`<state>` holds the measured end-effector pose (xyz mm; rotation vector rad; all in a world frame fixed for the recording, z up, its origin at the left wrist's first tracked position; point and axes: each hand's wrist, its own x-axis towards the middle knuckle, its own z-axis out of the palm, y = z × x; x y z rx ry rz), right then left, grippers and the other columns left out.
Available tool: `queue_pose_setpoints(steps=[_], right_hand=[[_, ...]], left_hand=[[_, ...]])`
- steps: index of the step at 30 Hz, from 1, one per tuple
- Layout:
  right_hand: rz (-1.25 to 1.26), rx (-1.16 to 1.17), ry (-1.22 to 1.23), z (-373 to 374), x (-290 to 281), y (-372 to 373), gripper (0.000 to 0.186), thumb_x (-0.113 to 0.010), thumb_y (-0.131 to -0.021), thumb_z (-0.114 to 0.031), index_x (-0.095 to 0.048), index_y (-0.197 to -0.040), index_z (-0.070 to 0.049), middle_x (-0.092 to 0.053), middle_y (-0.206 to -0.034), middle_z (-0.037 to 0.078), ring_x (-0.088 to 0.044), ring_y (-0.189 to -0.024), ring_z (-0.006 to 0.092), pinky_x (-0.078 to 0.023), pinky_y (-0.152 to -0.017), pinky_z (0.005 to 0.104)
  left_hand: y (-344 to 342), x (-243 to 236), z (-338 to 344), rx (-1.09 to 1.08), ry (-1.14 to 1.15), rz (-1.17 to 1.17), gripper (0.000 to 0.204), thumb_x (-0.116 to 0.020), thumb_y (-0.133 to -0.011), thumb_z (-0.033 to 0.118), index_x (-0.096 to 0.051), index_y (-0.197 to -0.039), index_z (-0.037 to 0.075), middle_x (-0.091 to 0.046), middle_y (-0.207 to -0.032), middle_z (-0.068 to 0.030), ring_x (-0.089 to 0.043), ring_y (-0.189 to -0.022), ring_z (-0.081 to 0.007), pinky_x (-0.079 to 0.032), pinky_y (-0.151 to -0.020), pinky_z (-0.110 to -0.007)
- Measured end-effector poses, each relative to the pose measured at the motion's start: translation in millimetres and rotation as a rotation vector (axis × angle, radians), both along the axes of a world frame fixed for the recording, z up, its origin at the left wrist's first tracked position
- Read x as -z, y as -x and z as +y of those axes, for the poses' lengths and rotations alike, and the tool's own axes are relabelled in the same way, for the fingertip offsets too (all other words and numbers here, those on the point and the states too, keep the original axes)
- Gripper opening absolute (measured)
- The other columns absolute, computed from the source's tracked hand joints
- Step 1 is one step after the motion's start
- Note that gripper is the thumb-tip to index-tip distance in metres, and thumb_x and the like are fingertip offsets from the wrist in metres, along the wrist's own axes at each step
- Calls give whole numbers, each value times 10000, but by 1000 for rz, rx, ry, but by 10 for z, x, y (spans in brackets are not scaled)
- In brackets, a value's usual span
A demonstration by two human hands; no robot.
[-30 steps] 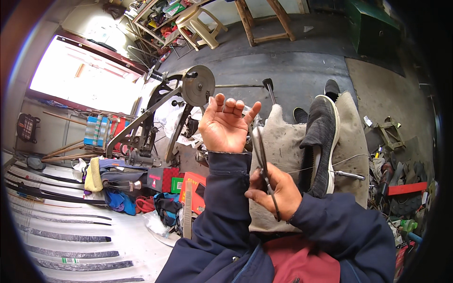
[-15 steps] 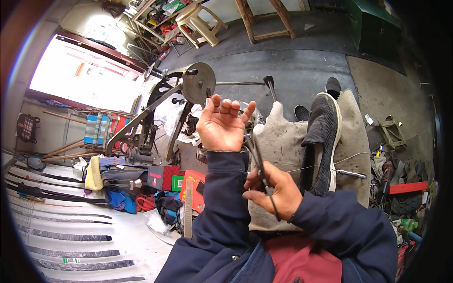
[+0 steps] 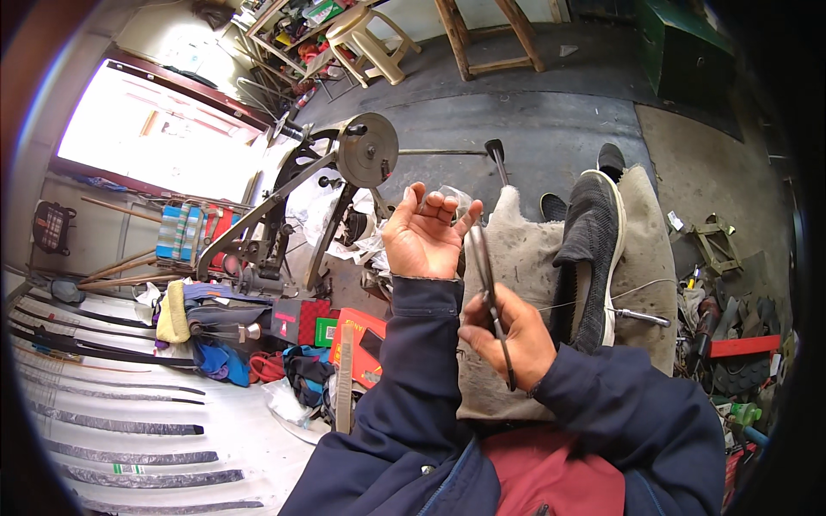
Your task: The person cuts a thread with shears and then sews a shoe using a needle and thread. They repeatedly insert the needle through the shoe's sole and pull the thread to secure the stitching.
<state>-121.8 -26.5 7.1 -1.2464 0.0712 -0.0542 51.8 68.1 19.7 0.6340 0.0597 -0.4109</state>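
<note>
My left hand [image 3: 426, 241] is raised palm up, fingers loosely curled and apart, with nothing in it. Just right of it, my right hand [image 3: 514, 335] grips a long, slim dark metal tool [image 3: 483, 267] that looks like scissors. Its far end points up beside the left fingers. A black knit slip-on shoe [image 3: 594, 228] with a white sole lies on the grey, stained cloth [image 3: 525, 249] over my lap. Against the sole's right edge rests a hand tool with a shiny metal handle [image 3: 641, 317]. Thin thread [image 3: 559, 306] runs across the cloth to the shoe.
A hand-cranked machine with a round metal wheel [image 3: 368, 150] stands ahead on the left. Bags and boxes [image 3: 297, 322] lie at my left, near dark strips [image 3: 138, 426] on a white surface. Scraps and a red bar [image 3: 744, 346] are at the right. A beige stool [image 3: 370, 47] stands farther off.
My left hand has shifted slightly right and down, closer to the dark tool. My right hand has turned the tool a little more upright. The shoe has stayed in place.
</note>
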Motion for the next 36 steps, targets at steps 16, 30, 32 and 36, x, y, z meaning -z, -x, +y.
queue_pose_setpoints(steps=[16, 30, 32, 36], right_hand=[[-132, 20, 230, -156, 21, -206, 296, -788, -855, -6, -573, -1057, -29, -612, -841, 27, -593, -797, 105, -504, -768, 269], [-65, -26, 219, 30, 133, -219, 301, -794, -831, -9, -561, -1022, -14, -652, -830, 68, -637, -763, 139, -523, -731, 301], [-67, 1, 382, 34, 83, -225, 349, -844, -810, -71, -567, -1017, -19, -673, -803, 133, -689, -693, 261, -533, -670, 348], [-225, 204, 586, 36, 1, -240, 374, -873, -789, -149, -566, -968, -31, -628, -748, 118, -660, -658, 296, -513, -628, 391]], left_hand=[[223, 148, -63, 115, -74, 17, 169, -544, -1079, 257, -628, -1113, 114, -679, -874, -47, -688, -831, -248, -555, -957, -590], [571, 390, 512, 328, -793, -203, 166, -622, -1070, 182, -648, -1160, 45, -684, -900, -20, -640, -763, -82, -521, -681, -229], [615, 390, 553, 318, -751, -151, 254, -613, -1076, 277, -651, -1165, 42, -683, -908, -22, -644, -778, -84, -522, -684, -232], [615, 387, 620, 408, -658, -39, 447, -572, -1076, 464, -663, -1169, 36, -699, -918, -37, -664, -738, -106, -534, -645, -241]])
